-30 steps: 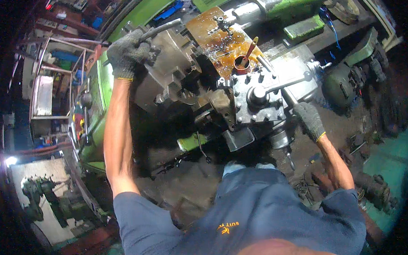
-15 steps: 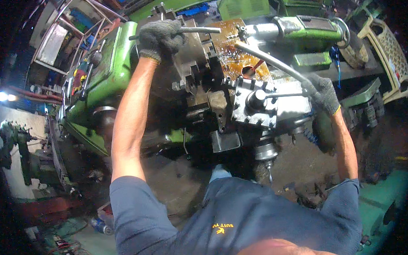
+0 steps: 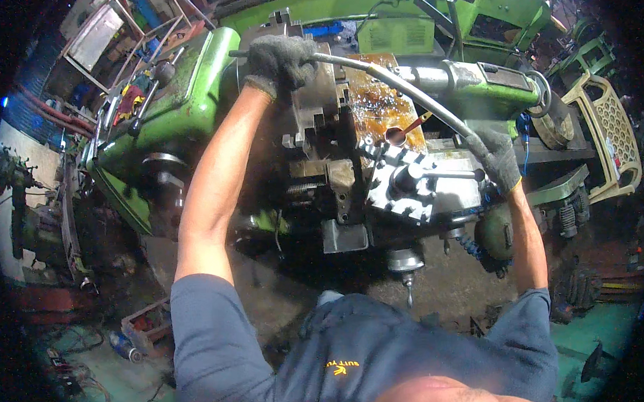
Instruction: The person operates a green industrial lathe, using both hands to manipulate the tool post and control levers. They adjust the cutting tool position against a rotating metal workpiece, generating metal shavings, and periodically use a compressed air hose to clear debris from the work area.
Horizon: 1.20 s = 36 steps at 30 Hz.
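Observation:
My left hand point(image 3: 278, 61), in a dark grey knit glove, is closed around a thin metal bar point(image 3: 335, 59) over the top of the lathe chuck point(image 3: 311, 91). The bar's short end pokes out to the left of the glove. Its long end points right and meets the end of a pale metal pipe point(image 3: 432, 105); whether the bar sits inside the pipe is hard to make out. My right hand point(image 3: 499, 163), gloved alike, grips the pipe's lower right end, beside the lever point(image 3: 445, 174) of the tool post point(image 3: 403, 184).
Left of the chuck is the green headstock point(image 3: 180, 99). An oily brown plate point(image 3: 386, 96) with a brush point(image 3: 413, 127) lies behind the tool post. The tailstock point(image 3: 492, 85) stands to the right, near a beige plastic chair point(image 3: 610, 134).
The pipe's far end, before apart from the bar and below it, now lines up with and meets the bar's right end. My right hand has lowered slightly; the whole view has shifted.

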Tool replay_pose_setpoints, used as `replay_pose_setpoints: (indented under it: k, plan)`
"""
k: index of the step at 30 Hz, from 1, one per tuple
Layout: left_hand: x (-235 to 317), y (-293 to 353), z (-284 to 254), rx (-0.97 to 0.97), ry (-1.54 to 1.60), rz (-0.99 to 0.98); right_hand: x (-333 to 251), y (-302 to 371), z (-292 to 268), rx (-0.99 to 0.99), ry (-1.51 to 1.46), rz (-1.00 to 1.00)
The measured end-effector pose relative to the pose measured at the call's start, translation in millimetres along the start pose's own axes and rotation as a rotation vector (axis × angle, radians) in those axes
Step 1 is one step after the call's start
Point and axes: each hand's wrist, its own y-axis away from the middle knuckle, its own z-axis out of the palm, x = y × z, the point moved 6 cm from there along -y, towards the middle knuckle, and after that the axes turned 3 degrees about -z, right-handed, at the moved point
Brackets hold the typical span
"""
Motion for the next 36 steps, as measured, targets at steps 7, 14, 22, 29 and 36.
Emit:
replay_pose_setpoints:
  k: [7,14,22,29,36]
  plan:
    - [-9,2,11,-0.074,-0.028,-0.014,-37,-59,-41,0.172,0.652,-0.355]
    - [-5,-7,8,-0.157,-0.022,-0.04,-50,-84,1,-0.147,0.595,-0.105]
    - [-12,-14,6,-0.135,0.032,-0.043,-51,-101,-1,-0.17,0.447,-0.177]
    - [-13,-39,16,-0.238,0.154,0.024,-33,-78,-11,0.012,0.478,0.339]
    - [-22,-35,5,-0.177,0.302,0.219,-116,4,58,0.084,0.503,0.626]
